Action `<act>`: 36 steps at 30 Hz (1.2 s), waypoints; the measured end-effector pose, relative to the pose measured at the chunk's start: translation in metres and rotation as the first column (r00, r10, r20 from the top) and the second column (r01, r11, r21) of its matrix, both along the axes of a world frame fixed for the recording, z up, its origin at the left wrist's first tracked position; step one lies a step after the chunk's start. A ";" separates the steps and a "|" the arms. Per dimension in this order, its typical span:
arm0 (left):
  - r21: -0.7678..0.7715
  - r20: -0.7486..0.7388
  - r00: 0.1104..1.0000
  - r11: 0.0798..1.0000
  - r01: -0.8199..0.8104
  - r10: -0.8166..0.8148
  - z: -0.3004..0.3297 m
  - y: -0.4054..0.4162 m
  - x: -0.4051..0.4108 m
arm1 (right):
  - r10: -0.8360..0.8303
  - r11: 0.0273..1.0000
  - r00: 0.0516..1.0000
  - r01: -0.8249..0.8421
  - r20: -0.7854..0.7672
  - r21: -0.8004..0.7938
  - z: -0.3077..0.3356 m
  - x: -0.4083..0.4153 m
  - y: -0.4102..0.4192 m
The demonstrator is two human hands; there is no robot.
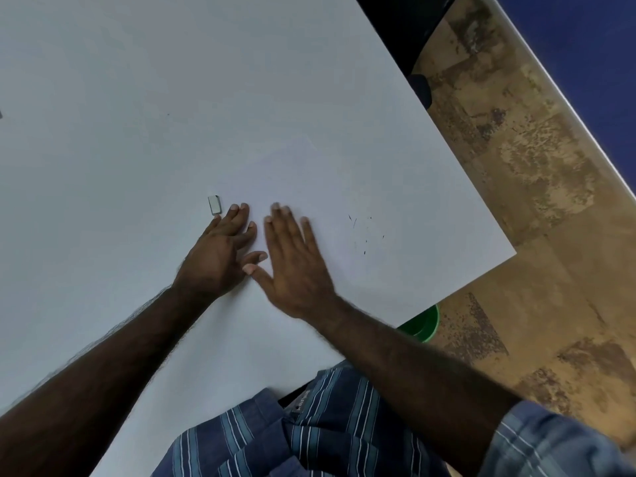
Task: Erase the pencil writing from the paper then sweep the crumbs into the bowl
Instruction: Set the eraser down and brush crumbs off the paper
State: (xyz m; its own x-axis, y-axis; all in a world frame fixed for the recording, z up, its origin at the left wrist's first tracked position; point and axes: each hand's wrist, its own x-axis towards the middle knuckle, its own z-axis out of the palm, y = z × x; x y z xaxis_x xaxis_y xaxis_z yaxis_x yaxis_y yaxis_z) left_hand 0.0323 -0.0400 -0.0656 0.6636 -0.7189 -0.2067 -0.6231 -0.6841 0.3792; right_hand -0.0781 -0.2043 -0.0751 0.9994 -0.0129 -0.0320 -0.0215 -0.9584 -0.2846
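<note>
A white sheet of paper (320, 180) lies on the white table (120, 98); its edges barely show and no writing is visible on it. Dark eraser crumbs (364, 232) are scattered to the right of my hands. My left hand (220, 253) rests flat with straight fingers at the paper's left side. Close beside it, my right hand (292, 259) lies flat with spread fingers. A small white eraser (214, 205) sits just beyond my left fingertips, apart from them. A green bowl (421, 325) peeks out below the table's near right edge.
The table's right corner (509, 253) juts over a mottled brown floor (533, 201). A dark shape (421, 89) sits by the table's far right edge. My striped shirt (309, 425) presses near the front edge.
</note>
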 end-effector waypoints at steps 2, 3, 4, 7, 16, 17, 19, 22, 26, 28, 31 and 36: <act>0.004 0.022 0.999 1.000 0.024 -0.024 0.000 0.003 0.001 | 0.000 1.000 1.000 0.000 -0.006 -0.020 -0.006 0.001 0.001; 0.009 0.028 0.999 1.000 0.019 -0.019 -0.001 0.003 0.002 | -0.024 1.000 1.000 0.024 0.000 -0.019 -0.008 -0.001 -0.005; 0.011 0.026 1.000 1.000 0.004 -0.004 -0.002 0.003 0.002 | -0.053 0.998 0.999 0.053 0.004 -0.022 -0.009 -0.006 -0.014; -0.003 0.007 0.999 0.999 -0.036 0.036 -0.003 0.001 0.001 | -0.181 0.981 0.983 0.181 -0.006 -0.064 -0.011 -0.025 -0.052; -0.007 0.023 1.000 1.000 -0.017 0.017 -0.007 0.004 0.001 | -0.086 0.996 0.996 0.086 0.017 0.032 0.000 -0.034 -0.047; -0.005 0.020 1.000 1.000 -0.019 0.019 -0.006 0.004 0.001 | -0.001 0.999 1.000 0.000 0.018 0.034 0.000 -0.035 -0.035; 0.003 0.020 1.000 1.000 -0.021 0.021 -0.004 0.003 0.001 | 0.099 0.995 0.995 -0.099 -0.003 0.000 -0.002 -0.037 -0.025; -0.010 0.046 0.999 1.000 -0.005 0.006 -0.007 0.004 0.002 | 0.044 0.999 0.999 -0.044 0.007 -0.016 -0.007 -0.041 -0.045; -0.027 0.037 0.999 1.000 0.005 -0.004 -0.012 0.007 0.003 | -0.191 0.980 0.981 0.192 0.016 -0.060 -0.014 -0.049 -0.091; -0.033 0.034 0.999 0.999 0.007 -0.006 -0.010 0.007 0.003 | -0.288 0.955 0.958 0.287 0.005 -0.073 -0.012 -0.049 -0.101; -0.028 0.032 0.999 1.000 0.011 -0.010 -0.009 0.008 0.003 | -0.186 0.983 0.982 0.186 0.028 -0.003 -0.006 -0.042 -0.085; -0.018 0.029 1.000 1.000 0.002 -0.001 -0.003 0.015 0.003 | 0.145 0.989 0.989 -0.144 0.041 -0.020 -0.005 -0.040 -0.054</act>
State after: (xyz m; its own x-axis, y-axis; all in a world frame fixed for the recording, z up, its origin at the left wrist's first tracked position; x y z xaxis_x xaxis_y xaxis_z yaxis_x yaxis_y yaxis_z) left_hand 0.0354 -0.0251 -0.0686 0.6682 -0.7234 -0.1741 -0.6350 -0.6764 0.3733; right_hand -0.1185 -0.2579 -0.0803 0.9913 0.1313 0.0094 0.1290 -0.9552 -0.2662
